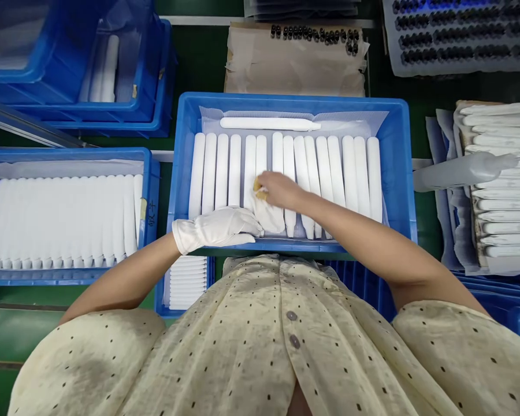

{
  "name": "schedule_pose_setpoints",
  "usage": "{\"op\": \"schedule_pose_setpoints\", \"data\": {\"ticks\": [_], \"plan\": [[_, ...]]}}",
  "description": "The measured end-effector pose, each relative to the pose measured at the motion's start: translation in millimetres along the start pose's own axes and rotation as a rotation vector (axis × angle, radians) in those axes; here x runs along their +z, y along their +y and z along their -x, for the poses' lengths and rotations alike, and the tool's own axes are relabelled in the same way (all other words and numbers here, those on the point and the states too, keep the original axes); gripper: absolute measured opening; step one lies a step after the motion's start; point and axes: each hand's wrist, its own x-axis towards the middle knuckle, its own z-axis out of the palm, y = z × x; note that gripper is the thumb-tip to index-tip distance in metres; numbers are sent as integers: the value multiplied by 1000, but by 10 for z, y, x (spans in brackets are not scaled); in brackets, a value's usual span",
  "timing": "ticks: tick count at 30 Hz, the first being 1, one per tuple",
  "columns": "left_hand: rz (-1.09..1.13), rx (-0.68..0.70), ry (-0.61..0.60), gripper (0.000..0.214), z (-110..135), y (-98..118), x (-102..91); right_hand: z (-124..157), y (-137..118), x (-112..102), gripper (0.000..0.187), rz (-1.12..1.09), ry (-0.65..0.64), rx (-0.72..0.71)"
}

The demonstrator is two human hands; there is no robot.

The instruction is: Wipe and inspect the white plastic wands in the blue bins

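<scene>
In front of me stands a blue plastic bin [294,101] holding a row of slim white rounded pieces [349,173], with one more white piece [268,123] lying crosswise at the back. My left hand [221,227], in a white glove, rests with its fingers stretched out over the near ends of the left-hand pieces. My right hand [281,190] is bare except for yellowish finger cots [259,188]. Its fingers are closed on a white cloth [269,217], which is pressed on the pieces just beside the glove. The cloth hides part of the pieces under it.
More blue bins stand to the left, one with a packed row of white pieces [65,222]. At the right are a squeeze bottle [463,170] and a stack of white pieces [502,214]. Behind lie a cardboard sheet [286,66] with small black parts and a tray [459,43] of black parts.
</scene>
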Motion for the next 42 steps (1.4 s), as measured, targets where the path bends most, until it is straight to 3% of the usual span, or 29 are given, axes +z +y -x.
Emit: {"op": "schedule_pose_setpoints", "data": {"ticks": [4, 7, 9, 12, 17, 19, 23, 25, 27, 31, 33, 35, 39, 42], "plan": [[33, -20, -10, 29, -18, 9, -12, -629, 300, -313, 33, 48, 313, 191], [56, -22, -7, 29, -11, 11, -3, -952, 420, -501, 42, 61, 414, 290], [59, -10, 11, 30, -1, 4, 11, -983, 426, -510, 43, 77, 440, 297], [78, 3, 38, 30, 10, -24, 29, -761, 336, -316, 43, 111, 407, 171], [109, -53, 30, 31, 5, -78, 31, -276, 79, 112, 33, 128, 150, -196], [117, -64, 23, 31, -3, -77, 23, -318, 56, 91, 36, 162, 130, -215], [100, -49, 10, 31, -18, -36, 10, -768, 205, -241, 47, 213, 342, 20], [104, -55, 19, 32, -16, -21, 14, -910, 265, -343, 51, 222, 389, 79], [104, -57, 25, 32, -1, -25, 25, -854, 245, -290, 49, 236, 350, 24], [153, -104, 50, 31, 29, -82, 45, -377, 49, 89, 33, 253, 92, -309], [174, -121, 40, 32, 22, -103, 43, -257, -3, 182, 33, 255, 37, -368], [165, -113, 13, 34, -3, -96, 25, -351, 37, 121, 39, 251, 96, -305], [223, -101, -74, 40, -40, -27, -110, -909, 286, -277, 41, 87, 363, -10], [272, -282, -26, 45, -35, -46, -346, -1147, 488, -530, 33, -129, 488, 129]]}}
